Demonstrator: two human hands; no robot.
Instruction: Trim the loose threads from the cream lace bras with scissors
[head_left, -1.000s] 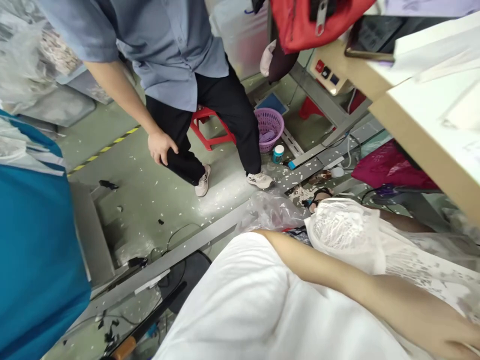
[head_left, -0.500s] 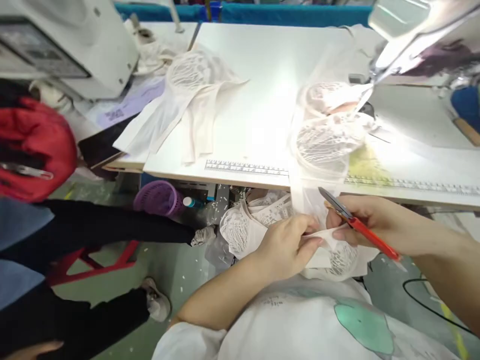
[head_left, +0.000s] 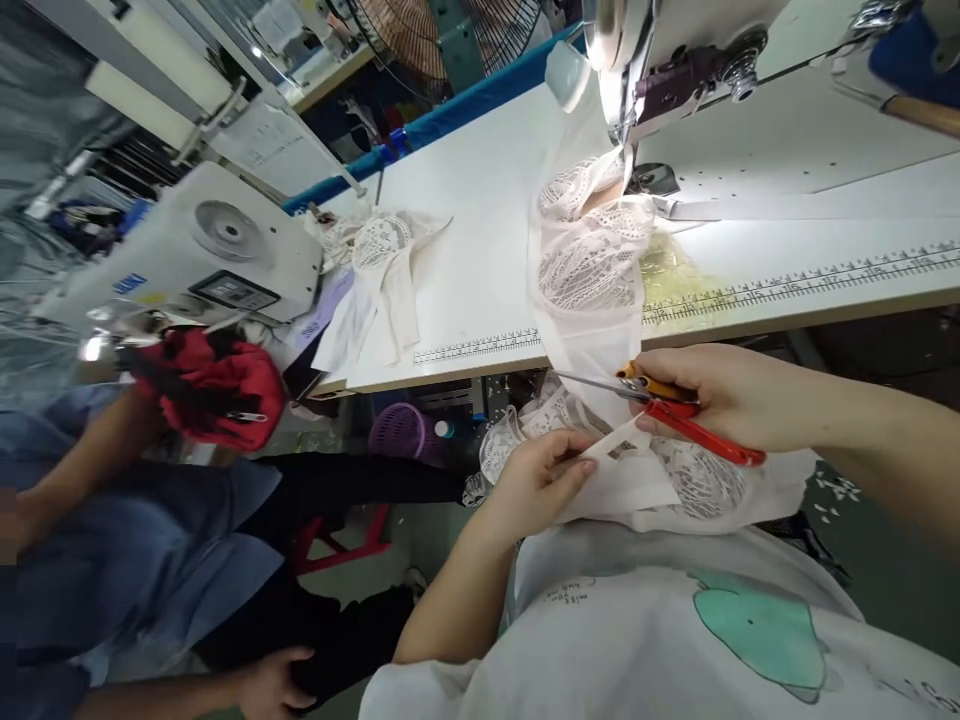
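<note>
My left hand [head_left: 551, 480] pinches the edge of a white lace bra [head_left: 705, 480] lying over my lap. In my right hand [head_left: 727, 395] is a pair of scissors [head_left: 701, 430] with red and orange-yellow handle parts. Their thin blades point left, over the pale fabric at the table edge. A narrow fabric strip stretches between my left fingers and the fingertips of my right hand. Ahead, another white lace bra [head_left: 592, 265] lies on the sewing table [head_left: 480, 260], its far end by the needle of the sewing machine [head_left: 626, 120].
More pale lace pieces [head_left: 382, 240] lie on the table's left side. A ruler strip [head_left: 480, 346] runs along its front edge. At left are a second machine [head_left: 217, 240], a red bag [head_left: 217, 390] and a seated person [head_left: 150, 570]. Below stands a purple basket [head_left: 401, 430].
The view has swung, showing more of the left side. The scissors have turned so their blades point left. My hands have drawn slightly apart, with the fabric strip between them.
</note>
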